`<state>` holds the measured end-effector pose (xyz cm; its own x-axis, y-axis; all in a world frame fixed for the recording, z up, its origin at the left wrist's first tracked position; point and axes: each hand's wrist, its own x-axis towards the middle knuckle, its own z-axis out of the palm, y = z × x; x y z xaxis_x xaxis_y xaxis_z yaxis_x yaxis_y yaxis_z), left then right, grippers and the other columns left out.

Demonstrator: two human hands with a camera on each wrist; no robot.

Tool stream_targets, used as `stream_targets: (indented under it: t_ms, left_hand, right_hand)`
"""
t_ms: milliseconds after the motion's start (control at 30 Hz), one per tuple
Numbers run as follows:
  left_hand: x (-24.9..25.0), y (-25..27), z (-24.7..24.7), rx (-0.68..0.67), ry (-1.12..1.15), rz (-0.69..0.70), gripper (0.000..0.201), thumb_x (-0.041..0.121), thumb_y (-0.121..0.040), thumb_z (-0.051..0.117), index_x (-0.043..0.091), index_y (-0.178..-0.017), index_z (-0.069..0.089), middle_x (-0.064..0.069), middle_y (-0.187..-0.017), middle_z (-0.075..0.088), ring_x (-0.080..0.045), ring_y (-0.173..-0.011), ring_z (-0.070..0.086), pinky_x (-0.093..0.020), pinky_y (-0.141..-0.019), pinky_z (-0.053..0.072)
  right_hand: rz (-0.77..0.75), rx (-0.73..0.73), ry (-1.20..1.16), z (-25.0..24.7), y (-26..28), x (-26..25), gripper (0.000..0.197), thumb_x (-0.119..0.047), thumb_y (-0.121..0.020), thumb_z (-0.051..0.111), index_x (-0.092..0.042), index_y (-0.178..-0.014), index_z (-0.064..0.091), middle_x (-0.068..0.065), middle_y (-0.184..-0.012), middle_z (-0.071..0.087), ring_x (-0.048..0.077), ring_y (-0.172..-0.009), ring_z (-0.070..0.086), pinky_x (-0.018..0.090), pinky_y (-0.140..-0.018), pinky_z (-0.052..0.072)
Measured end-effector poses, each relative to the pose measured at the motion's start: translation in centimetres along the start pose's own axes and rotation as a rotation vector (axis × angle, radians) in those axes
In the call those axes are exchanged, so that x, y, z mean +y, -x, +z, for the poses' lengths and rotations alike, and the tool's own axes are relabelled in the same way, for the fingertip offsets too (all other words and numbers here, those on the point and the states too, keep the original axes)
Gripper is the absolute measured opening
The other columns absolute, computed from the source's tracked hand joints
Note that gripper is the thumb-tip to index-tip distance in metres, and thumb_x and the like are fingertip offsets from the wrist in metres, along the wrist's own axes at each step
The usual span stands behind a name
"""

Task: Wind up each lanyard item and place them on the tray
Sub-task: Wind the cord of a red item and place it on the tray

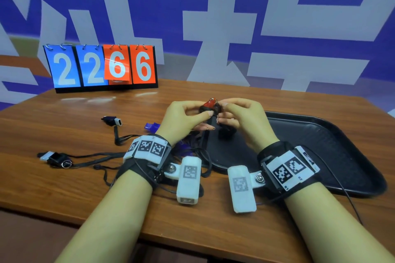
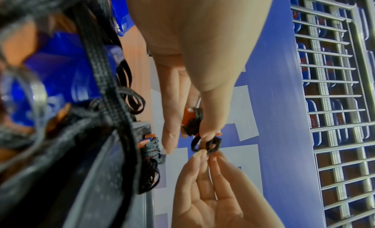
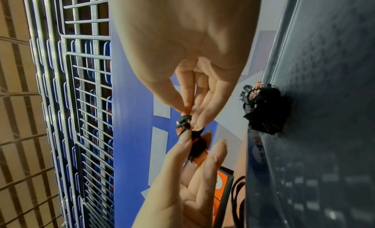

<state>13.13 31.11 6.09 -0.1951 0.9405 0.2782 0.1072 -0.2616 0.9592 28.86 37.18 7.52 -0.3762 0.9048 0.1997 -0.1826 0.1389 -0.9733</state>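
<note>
Held up between both hands, above the far-left rim of the tray: one red item with black cord wound round its body. Left hand curled round the wound body, thumb and fingers pinching it; right hand pinching the last short loop of cord at the item's end between thumb and fingertips. No slack visible hanging down, so probably the final tuck of this winding.

The relation that matters next: bare tray floor lies at about 4 o'clock from the held bundle, just below and near; right hand the nearer one to it. Long axis of the bundle running roughly 9 to 3 o'clock, from left fingers to right fingers. A short lowering toward 4 o'clock should do, left grip kept firm so the coil does not spring loose.

Count, as far as visible:
- One wound bundle already on the tray, at 6 o'clock from the hands.
- One in hand.
- Two black-and-white items unwound on the tabletop, one at 9 o'clock, one at 8 o'clock, cords trailing.
- Blue pieces partly hidden behind the left wrist; number not clear.
</note>
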Motion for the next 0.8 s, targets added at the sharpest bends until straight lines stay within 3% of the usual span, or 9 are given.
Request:
stream_targets:
  t_ms: [133, 300, 433, 633, 800]
  left_hand:
    - [0.07, 0.08, -0.02, -0.004, 0.001, -0.004, 0.027, 0.003, -0.089, 0.070, 0.003, -0.116, 0.071, -0.012, -0.098, 0.077, -0.032, -0.079, 0.075, -0.025, -0.069, 0.061]
    - [-0.14, 0.01, -0.06, 0.001, -0.021, -0.005, 0.025, 0.003, -0.089, 0.069, 0.004, -0.115, 0.071, -0.012, -0.098, 0.077, -0.033, -0.080, 0.075, -0.034, -0.075, 0.062]
    - [-0.11, -0.03, -0.02, -0.007, -0.029, -0.004, 0.026, 0.002, -0.089, 0.069, 0.003, -0.115, 0.071, -0.012, -0.098, 0.077, -0.032, -0.079, 0.076, -0.028, -0.071, 0.062]
    - [-0.26, -0.15, -0.08, -0.014, -0.057, 0.001, 0.026, 0.001, -0.089, 0.070, 0.003, -0.114, 0.071, -0.013, -0.098, 0.076, -0.032, -0.079, 0.075, -0.026, -0.068, 0.061]
    - [-0.13, -0.03, 0.11, -0.007, -0.038, 0.001, 0.025, 0.000, -0.089, 0.069, 0.002, -0.114, 0.071, -0.014, -0.098, 0.076, -0.032, -0.078, 0.075, -0.023, -0.067, 0.059]
  right_hand:
    - [-0.028, -0.028, 0.029, -0.26, 0.13, 0.05, 0.013, 0.003, -0.090, 0.062, -0.004, -0.086, 0.072, 0.003, -0.071, 0.070, 0.014, -0.065, 0.066, 0.030, -0.074, 0.061]
    - [-0.057, -0.031, 0.060, -0.35, 0.20, -0.02, 0.008, 0.004, -0.087, 0.067, 0.004, -0.094, 0.072, 0.010, -0.083, 0.071, 0.014, -0.071, 0.068, 0.032, -0.075, 0.061]
    - [-0.080, -0.013, 0.108, -0.32, 0.22, -0.11, 0.007, 0.002, -0.086, 0.070, 0.004, -0.092, 0.072, 0.014, -0.087, 0.072, 0.017, -0.073, 0.068, 0.034, -0.074, 0.061]
    - [-0.121, 0.012, 0.245, -0.42, 0.03, -0.03, 0.006, -0.001, -0.087, 0.069, -0.005, -0.085, 0.074, 0.009, -0.078, 0.071, 0.014, -0.064, 0.064, 0.026, -0.063, 0.059]
    - [-0.124, 0.020, 0.259, -0.39, 0.03, 0.07, 0.012, -0.002, -0.088, 0.067, -0.008, -0.081, 0.074, 0.007, -0.074, 0.069, 0.014, -0.063, 0.061, 0.026, -0.062, 0.059]
